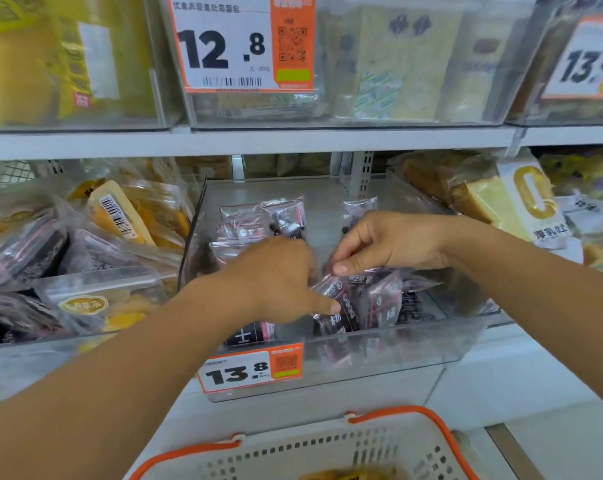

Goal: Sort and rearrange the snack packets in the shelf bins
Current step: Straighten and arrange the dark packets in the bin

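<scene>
A clear plastic bin (442, 355) on the middle shelf holds several dark purple snack packets (383, 303) with pink trim, some upright at the back (286, 216), others lying at the front. My left hand (279, 278) reaches into the bin, its fingers curled round the edge of a front packet (341, 306). My right hand (386, 244) comes in from the right and pinches the top of another dark packet between thumb and fingers.
An orange price tag reading 13.8 (251, 370) hangs on the bin front. The left bin (68, 355) holds mixed purple and yellow packets. Bread packs (521, 202) fill the right bin. A beige basket with orange handles (327, 452) sits below. Upper shelf bins (362, 112) hang overhead.
</scene>
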The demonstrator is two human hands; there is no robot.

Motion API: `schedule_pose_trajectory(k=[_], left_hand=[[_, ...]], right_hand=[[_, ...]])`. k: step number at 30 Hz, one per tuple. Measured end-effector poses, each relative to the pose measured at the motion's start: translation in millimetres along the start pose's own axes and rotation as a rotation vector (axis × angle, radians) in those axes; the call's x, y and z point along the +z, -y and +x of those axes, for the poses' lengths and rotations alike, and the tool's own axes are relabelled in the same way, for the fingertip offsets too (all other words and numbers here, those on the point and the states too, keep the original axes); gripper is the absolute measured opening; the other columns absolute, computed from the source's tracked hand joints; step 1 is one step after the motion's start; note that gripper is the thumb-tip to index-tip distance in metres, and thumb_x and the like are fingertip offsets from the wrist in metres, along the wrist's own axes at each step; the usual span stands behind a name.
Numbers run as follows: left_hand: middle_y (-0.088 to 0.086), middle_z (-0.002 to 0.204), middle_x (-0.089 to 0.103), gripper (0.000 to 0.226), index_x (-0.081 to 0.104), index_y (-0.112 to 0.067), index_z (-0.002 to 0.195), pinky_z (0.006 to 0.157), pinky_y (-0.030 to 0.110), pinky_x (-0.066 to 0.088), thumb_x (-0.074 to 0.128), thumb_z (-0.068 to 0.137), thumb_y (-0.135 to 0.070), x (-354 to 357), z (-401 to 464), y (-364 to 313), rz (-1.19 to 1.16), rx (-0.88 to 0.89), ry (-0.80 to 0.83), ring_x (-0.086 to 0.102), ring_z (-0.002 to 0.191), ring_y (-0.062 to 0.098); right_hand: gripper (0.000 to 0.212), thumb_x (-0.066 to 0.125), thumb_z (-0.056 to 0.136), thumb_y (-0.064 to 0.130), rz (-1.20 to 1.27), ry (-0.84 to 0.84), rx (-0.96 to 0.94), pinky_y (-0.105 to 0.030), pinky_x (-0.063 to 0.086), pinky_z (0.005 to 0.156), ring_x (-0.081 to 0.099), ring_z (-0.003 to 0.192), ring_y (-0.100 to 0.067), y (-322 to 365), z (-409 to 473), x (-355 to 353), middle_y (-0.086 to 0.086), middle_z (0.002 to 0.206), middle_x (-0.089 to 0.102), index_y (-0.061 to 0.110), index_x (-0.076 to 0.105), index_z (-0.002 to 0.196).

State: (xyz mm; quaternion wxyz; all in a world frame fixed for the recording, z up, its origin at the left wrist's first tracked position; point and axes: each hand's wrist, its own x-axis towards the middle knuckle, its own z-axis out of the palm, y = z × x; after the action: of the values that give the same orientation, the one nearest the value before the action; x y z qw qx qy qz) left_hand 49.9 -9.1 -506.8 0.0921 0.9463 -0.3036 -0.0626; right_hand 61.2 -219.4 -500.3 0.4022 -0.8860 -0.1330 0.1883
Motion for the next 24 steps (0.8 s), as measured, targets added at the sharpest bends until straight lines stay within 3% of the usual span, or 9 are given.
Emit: schedule_pose_trajectory(k=[2,4,6,8,10,13,16,20,24], left_hand=[[0.004,0.075,0.071,0.038,0.072,-0.014,0.078,0.075,0.041,0.056,0.075,0.080,-0.052,2.4,2.9,1.0,-0.072,0.077,-0.028,0.066,0.074,0.020],[0.000,0.069,0.070,0.029,0.072,-0.015,0.074,0.073,0.038,0.056,0.077,0.082,-0.043,3.8,2.1,-0.7,-0.110,0.141,-0.046,0.067,0.070,0.017],[-0.002,0.068,0.071,0.025,0.072,-0.016,0.074,0.072,0.038,0.056,0.080,0.081,-0.039,5.4,-2.8,-2.5,-0.182,0.188,-0.055,0.068,0.070,0.016],[-0.003,0.069,0.070,0.024,0.071,-0.017,0.077,0.071,0.037,0.056,0.077,0.083,-0.039,8.1,-9.9,-4.7,-0.207,0.231,-0.059,0.067,0.070,0.016],[-0.003,0.063,0.060,0.032,0.062,-0.018,0.073,0.066,0.036,0.052,0.070,0.088,-0.046,10.7,-17.9,-9.2,-0.104,0.256,-0.083,0.058,0.064,0.015],[-0.001,0.059,0.048,0.043,0.047,-0.017,0.065,0.060,0.034,0.044,0.064,0.091,-0.047,12.4,-26.4,-14.5,0.010,0.244,-0.130,0.047,0.059,0.017],[0.006,0.068,0.062,0.030,0.064,-0.012,0.075,0.065,0.036,0.050,0.070,0.090,-0.037,12.2,-22.1,-5.3,-0.094,0.208,-0.127,0.059,0.068,0.024],[-0.004,0.077,0.071,0.010,0.074,-0.018,0.083,0.072,0.026,0.052,0.076,0.085,-0.028,12.4,-18.9,6.6,-0.190,0.159,-0.208,0.065,0.074,0.011],[-0.010,0.076,0.071,0.002,0.078,-0.023,0.083,0.072,0.020,0.053,0.077,0.083,-0.021,17.3,-16.3,11.3,-0.304,0.067,-0.320,0.065,0.074,0.005]], right_hand=[[0.041,0.075,0.075,0.037,-0.088,0.042,0.018,-0.022,0.055,0.087,0.070,0.096,-0.012,-0.5,-0.7,-2.7,-0.001,0.103,0.077,0.013,0.077,0.108],[0.032,0.075,0.084,0.024,-0.074,0.124,0.035,-0.020,0.056,0.082,0.070,0.095,-0.012,-2.2,-0.5,-13.4,-0.003,0.103,0.076,0.009,0.074,0.112],[0.023,0.070,0.088,0.006,0.011,0.180,0.077,-0.027,0.060,0.080,0.072,0.093,-0.018,-4.9,1.5,-26.3,-0.009,0.099,0.076,0.003,0.073,0.111],[0.017,0.069,0.089,0.002,0.027,0.061,0.082,-0.032,0.063,0.075,0.073,0.090,-0.020,-10.0,11.5,-32.0,-0.011,0.096,0.077,0.000,0.074,0.105],[0.013,0.071,0.090,0.006,0.032,-0.180,0.040,-0.029,0.063,0.069,0.073,0.088,-0.016,-13.5,33.2,-27.4,-0.010,0.097,0.076,0.001,0.074,0.101],[0.007,0.074,0.089,0.011,-0.114,-0.433,-0.095,-0.034,0.063,0.071,0.073,0.085,-0.020,-4.1,70.6,-11.2,-0.004,0.095,0.076,0.013,0.077,0.095],[0.014,0.071,0.092,0.014,-0.373,-0.506,-0.155,-0.031,0.058,0.084,0.068,0.087,-0.015,8.3,102.4,-3.8,-0.004,0.101,0.076,0.012,0.078,0.104],[0.019,0.071,0.092,0.018,-0.556,-0.585,-0.098,-0.028,0.051,0.091,0.066,0.104,-0.024,12.3,125.6,-1.6,-0.009,0.110,0.072,0.008,0.074,0.108],[0.053,0.070,0.091,0.041,-0.649,-0.619,0.038,-0.030,0.044,0.093,0.057,0.117,-0.028,20.4,100.7,-1.0,-0.010,0.129,0.061,0.010,0.058,0.132]])
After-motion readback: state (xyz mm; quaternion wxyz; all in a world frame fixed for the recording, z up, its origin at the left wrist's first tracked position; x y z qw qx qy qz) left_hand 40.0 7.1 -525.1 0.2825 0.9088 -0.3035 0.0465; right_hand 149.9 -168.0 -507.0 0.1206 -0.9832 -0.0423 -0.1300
